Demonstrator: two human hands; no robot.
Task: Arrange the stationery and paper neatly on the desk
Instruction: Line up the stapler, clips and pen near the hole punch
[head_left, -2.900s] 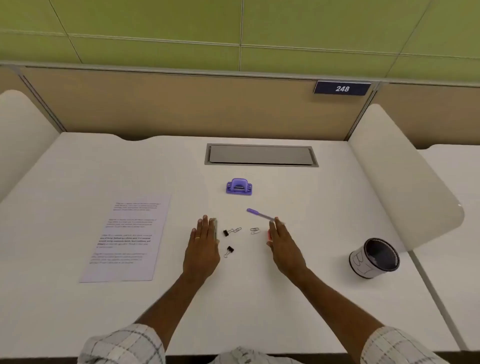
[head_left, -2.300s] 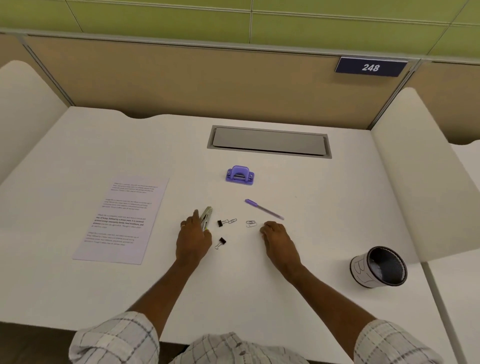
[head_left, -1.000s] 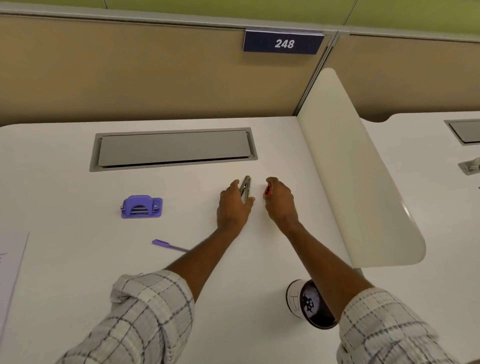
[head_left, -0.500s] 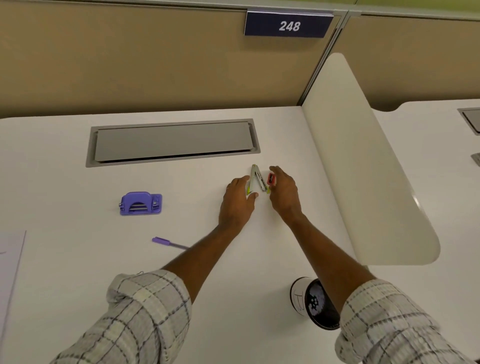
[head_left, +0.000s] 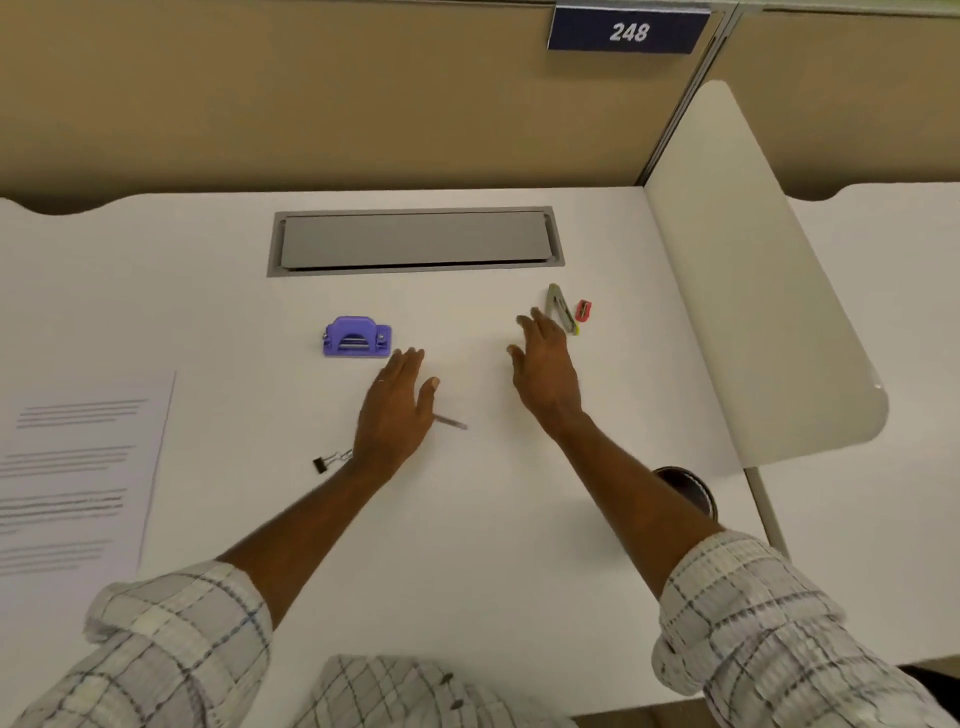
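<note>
A: Which step is in hand?
B: Grouping the small items, it seems. The grey-green tool (head_left: 561, 309) and red sharpener (head_left: 583, 310) lie side by side at the desk's (head_left: 467, 525) back right.
A: And next?
B: Likely the pen (head_left: 453, 423), half hidden under the left hand (head_left: 397, 410) — fingers straight, gripping nothing. The right hand (head_left: 545, 366) hovers spread beside the tool — empty.

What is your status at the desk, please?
Left grip open, over thin purplish pen. Right grip open, beside grey-green hinged tool and small red sharpener. Black binder clip not yet placed.
</note>
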